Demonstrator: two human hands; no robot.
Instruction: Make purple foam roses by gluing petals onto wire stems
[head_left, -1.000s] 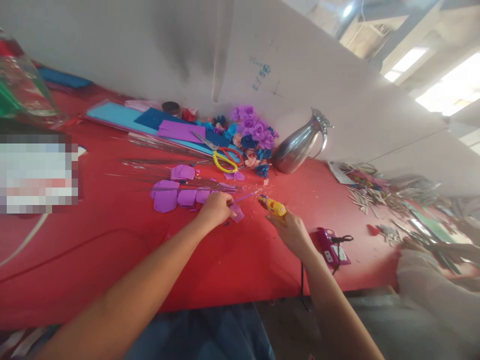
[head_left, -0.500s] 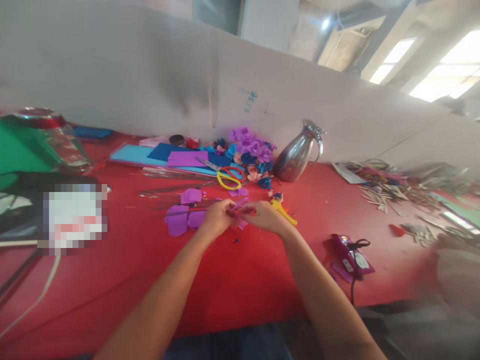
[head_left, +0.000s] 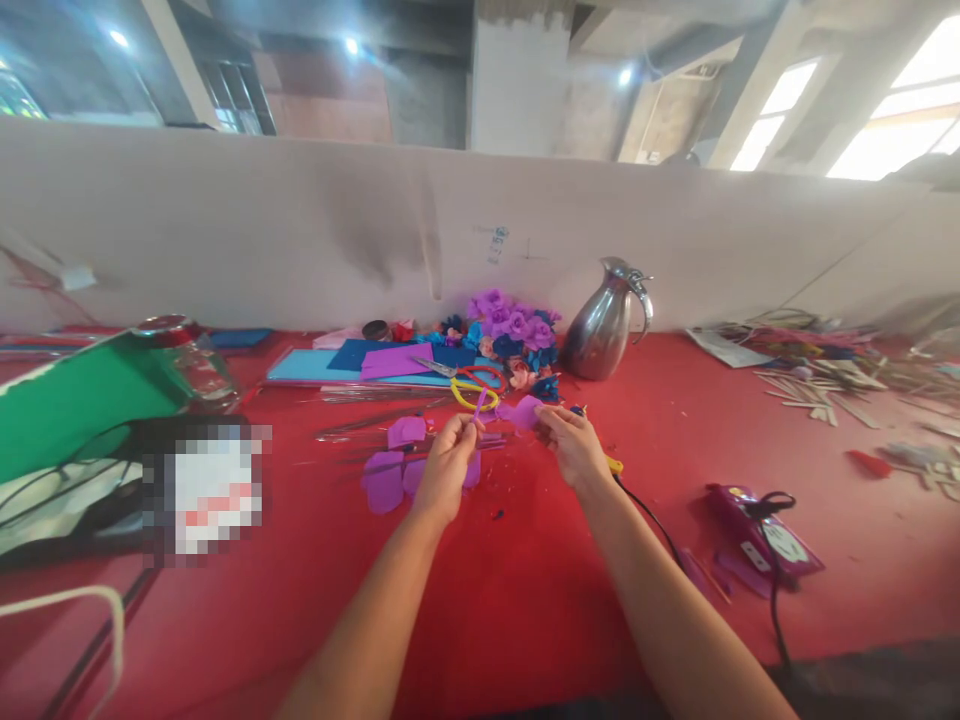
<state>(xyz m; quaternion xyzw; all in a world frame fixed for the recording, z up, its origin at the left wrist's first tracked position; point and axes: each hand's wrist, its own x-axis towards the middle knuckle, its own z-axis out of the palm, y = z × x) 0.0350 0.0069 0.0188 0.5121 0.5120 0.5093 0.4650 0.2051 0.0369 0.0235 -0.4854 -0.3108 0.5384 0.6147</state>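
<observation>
1. Your hands have come apart: the left hand (head_left: 448, 462) is at 8 o'clock and the right hand (head_left: 579, 450) at 4 o'clock from the gap between them, both above the red desk (head_left: 525, 610).
2. Your left grip is closed on a slim purple strip (head_left: 479, 404), which stands nearly upright from your fingertips.
3. Your right grip pinches the edge of a thin purple piece (head_left: 527, 412), its free side reaching towards 10 o'clock. Strip and piece now look separate, so each hand seems to govern its own part; the piece looks flimsy enough to crease under a hard pinch.
4. The yellow tool (head_left: 616, 466) shows just beyond your right wrist, at 3 o'clock, mostly hidden by it. You aren't holding it, which leaves those fingers free for the piece.
5. More purple cutouts (head_left: 384, 485) lie at 9 o'clock, partly behind your left hand. The scissors (head_left: 436, 367) rest at 11 o'clock by the paper flowers (head_left: 517, 322), which sit at 12.
6. The metal jug (head_left: 596, 335) stands at 1 o'clock, and the magenta box (head_left: 731, 508) with its black cord lies at 4, well apart from your fingers.
</observation>
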